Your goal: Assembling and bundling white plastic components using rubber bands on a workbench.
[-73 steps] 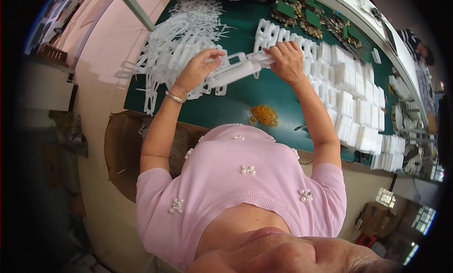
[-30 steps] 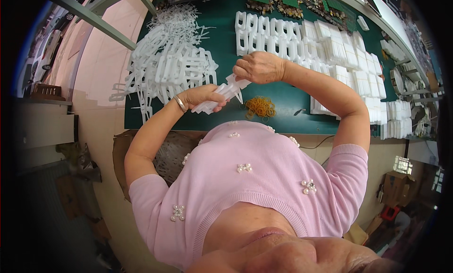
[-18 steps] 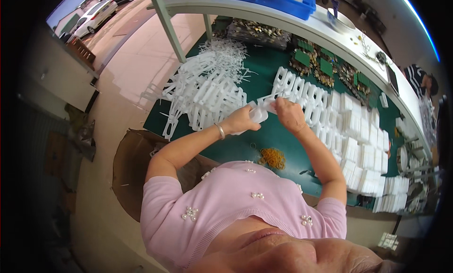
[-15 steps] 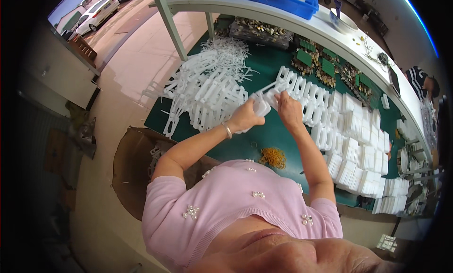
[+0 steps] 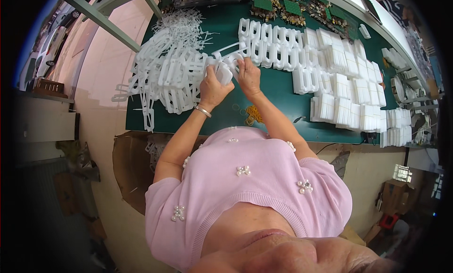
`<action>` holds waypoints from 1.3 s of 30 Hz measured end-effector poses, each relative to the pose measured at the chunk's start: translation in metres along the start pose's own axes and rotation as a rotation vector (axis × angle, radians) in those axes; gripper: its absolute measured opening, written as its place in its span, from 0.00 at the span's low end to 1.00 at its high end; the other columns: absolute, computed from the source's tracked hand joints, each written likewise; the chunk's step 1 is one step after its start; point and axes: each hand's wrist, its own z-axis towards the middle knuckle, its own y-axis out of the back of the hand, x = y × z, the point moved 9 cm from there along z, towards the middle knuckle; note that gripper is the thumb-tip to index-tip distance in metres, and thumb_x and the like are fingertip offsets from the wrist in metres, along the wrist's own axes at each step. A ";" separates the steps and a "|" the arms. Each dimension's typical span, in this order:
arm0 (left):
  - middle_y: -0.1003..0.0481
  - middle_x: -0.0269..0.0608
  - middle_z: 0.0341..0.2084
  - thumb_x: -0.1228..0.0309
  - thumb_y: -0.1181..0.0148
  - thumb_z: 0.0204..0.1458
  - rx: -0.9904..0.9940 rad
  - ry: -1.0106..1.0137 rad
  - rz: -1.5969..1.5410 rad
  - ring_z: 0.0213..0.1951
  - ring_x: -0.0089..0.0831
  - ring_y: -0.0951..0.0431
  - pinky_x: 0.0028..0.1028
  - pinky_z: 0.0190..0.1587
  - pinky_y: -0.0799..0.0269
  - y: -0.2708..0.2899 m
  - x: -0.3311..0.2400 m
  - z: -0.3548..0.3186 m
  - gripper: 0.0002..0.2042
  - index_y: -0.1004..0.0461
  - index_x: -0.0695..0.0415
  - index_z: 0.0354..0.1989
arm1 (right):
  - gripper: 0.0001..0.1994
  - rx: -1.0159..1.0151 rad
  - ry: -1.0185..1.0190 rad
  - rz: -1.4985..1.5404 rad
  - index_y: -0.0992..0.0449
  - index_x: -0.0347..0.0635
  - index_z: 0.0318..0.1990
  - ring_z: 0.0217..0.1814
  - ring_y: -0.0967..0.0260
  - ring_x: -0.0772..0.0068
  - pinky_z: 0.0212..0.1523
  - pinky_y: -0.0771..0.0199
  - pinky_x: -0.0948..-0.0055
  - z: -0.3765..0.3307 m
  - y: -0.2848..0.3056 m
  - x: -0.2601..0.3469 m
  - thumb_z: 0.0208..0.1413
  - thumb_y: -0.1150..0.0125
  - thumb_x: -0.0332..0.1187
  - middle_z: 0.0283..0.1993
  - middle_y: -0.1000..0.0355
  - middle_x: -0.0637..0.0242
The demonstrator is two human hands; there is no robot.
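My left hand [image 5: 214, 89], with a bracelet at its wrist, is closed round a small stack of white plastic frames [image 5: 223, 74] above the green table. Close beside it, my right hand [image 5: 249, 78] pinches another white plastic part [image 5: 232, 61]. A thin white strip [image 5: 226, 49] sticks out above both hands; which part it joins, I cannot tell. Loose white frames [image 5: 172, 79] lie heaped to the left of my hands. Yellow rubber bands [image 5: 254, 115] rest on the table nearer to me, below my right hand.
Neat rows of white frames [image 5: 270, 53] and banded white stacks [image 5: 337, 58] fill the right side. Thin white scraps [image 5: 181, 28] are heaped far left. Green boards [image 5: 292, 7] sit among small parts at the back. A cardboard box [image 5: 127, 167] stands below the table's left front.
The view has shifted, so the table and its piles appear higher and further left. My hands stay together at the white parts, and the left hand now points more upright.
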 end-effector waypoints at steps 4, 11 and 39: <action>0.27 0.59 0.26 0.63 0.36 0.35 -0.053 0.039 0.027 0.29 0.56 0.24 0.44 0.33 0.27 0.000 0.005 -0.006 0.26 0.41 0.64 0.40 | 0.15 0.044 -0.053 0.039 0.31 0.38 0.30 0.25 0.31 0.43 0.26 0.33 0.51 0.002 0.002 0.002 0.59 0.52 0.41 0.21 0.31 0.48; 0.26 0.62 0.30 0.59 0.37 0.33 0.366 -0.089 0.266 0.32 0.55 0.24 0.42 0.37 0.27 0.003 0.001 0.004 0.32 0.41 0.68 0.43 | 0.20 0.584 0.021 -0.220 0.27 0.32 0.29 0.33 0.30 0.39 0.37 0.31 0.50 0.036 0.001 0.008 0.60 0.54 0.43 0.28 0.28 0.43; 0.30 0.40 0.26 0.65 0.43 0.46 0.317 0.530 -1.211 0.23 0.29 0.28 0.29 0.25 0.29 0.094 0.116 0.103 0.15 0.35 0.57 0.40 | 0.08 0.544 -0.723 1.477 0.33 0.40 0.34 0.19 0.45 0.81 0.15 0.39 0.81 -0.002 0.038 -0.042 0.52 0.46 0.34 0.24 0.41 0.71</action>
